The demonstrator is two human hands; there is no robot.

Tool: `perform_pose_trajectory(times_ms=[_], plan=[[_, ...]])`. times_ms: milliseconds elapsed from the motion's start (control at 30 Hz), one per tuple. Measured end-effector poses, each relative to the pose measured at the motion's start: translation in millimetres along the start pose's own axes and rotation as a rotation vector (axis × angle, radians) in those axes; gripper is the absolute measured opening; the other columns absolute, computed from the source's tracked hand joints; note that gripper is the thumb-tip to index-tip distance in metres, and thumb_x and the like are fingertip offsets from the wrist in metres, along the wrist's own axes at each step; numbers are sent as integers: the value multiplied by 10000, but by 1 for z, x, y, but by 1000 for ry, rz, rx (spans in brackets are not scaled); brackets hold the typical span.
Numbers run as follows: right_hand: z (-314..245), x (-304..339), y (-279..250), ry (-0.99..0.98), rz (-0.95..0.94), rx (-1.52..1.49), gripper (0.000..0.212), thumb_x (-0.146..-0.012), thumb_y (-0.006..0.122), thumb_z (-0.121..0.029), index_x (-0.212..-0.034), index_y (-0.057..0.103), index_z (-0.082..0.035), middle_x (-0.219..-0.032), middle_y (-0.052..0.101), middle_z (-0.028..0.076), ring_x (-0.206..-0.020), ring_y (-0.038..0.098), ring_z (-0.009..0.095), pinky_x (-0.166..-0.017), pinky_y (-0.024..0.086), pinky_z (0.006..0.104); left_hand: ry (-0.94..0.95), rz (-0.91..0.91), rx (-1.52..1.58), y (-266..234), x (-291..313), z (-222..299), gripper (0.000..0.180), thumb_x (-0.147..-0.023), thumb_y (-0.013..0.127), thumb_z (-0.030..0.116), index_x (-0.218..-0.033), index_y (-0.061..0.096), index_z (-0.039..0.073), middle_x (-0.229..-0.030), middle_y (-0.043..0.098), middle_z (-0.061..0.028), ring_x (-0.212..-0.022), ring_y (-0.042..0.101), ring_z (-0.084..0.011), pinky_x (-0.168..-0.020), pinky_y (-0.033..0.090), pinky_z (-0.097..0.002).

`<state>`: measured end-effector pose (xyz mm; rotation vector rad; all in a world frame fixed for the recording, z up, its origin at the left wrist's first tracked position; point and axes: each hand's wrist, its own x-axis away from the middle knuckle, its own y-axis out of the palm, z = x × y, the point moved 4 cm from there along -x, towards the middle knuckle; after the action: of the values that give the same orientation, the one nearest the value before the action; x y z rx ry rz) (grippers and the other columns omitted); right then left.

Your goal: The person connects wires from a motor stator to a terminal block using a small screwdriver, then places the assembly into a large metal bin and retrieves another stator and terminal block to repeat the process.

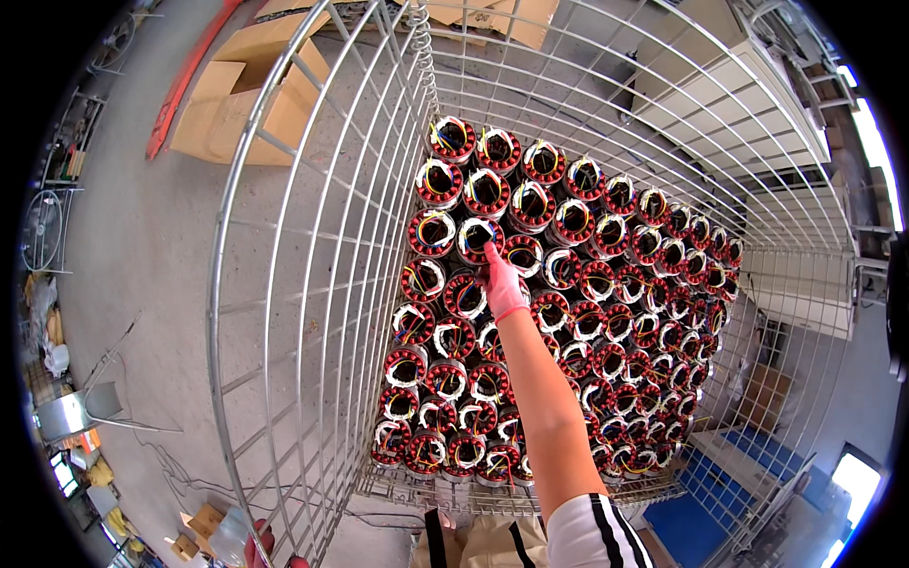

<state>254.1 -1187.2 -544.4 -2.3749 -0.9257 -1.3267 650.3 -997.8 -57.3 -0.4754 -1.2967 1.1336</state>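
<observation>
Head view: the left of two fisheyes worn on the person's head, upright
Wire cage (220, 227): looked into from above, the lens facing steeply down and forward
Striped sleeve (573, 535): nearest part, at the lower edge
Right hand (504, 282): farther from the lens, near mid-picture
Wound cores (610, 281): below, seen mostly from above, smaller toward the right
Floor (142, 246): takes in the left side
Picture rim: straight wires bow, corners black

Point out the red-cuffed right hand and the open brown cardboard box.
Red-cuffed right hand (503, 284): head view, back of the hand.
Open brown cardboard box (220, 128): head view, side panel.
</observation>
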Motion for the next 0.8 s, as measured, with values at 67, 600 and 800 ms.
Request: perform_pose_trajectory(times_ms=[67, 600, 800], plan=[[-2, -6, -1, -24, 8, 4, 389, -831, 707, -450, -883, 599, -80, -721, 574, 3, -618, 539, 137, -499, 442, 285, 95, 43, 37, 0, -3, 0, 567, -902, 595, 127, -1390, 353, -30, -1364, 469, -185, -1242, 466, -306, -1033, 373, -370], [66, 126, -34, -35, -58, -196, 343, -905, 635, -218, -1143, 512, -4, -792, 588, 19, -587, 601, 146, -550, 501, 258, 210, 15, 81, -9, -12, 27, 516, -897, 586, 104, -1353, 400, -51, -1317, 502, -220, -1225, 479, -349, -1032, 367, -416], [73, 86, -10, 209, 1, -464, 318, -952, 564, -239, -1126, 468, 10, -990, 652, 210, -764, 695, 293, -649, 611, 344, 277, 37, 68, -7, -12, 21, 523, -896, 581, 93, -1360, 387, -51, -1315, 507, -213, -1222, 482, -345, -1035, 365, -412]])
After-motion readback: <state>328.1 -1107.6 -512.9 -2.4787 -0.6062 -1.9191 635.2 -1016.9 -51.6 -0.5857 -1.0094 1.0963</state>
